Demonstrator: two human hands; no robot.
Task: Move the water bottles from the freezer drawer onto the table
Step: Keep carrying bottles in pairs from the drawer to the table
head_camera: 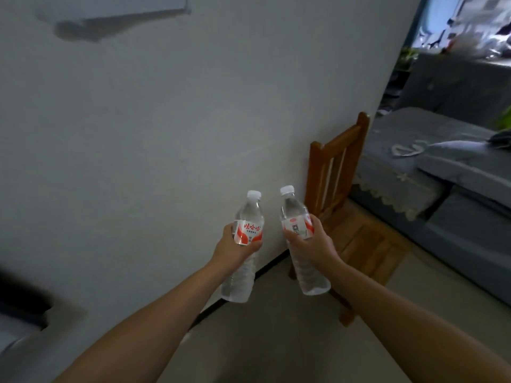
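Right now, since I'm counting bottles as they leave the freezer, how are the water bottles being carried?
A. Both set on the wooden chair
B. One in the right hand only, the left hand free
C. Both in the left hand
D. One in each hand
D: the left hand grips one water bottle around its label, and the right hand grips a second bottle, both held upright in the air in front of the wall.

Both my bare forearms reached forward, nearly parallel. My left hand curled about a water bottle's middle; my right hand gripped a second water bottle likewise, both raised upright.
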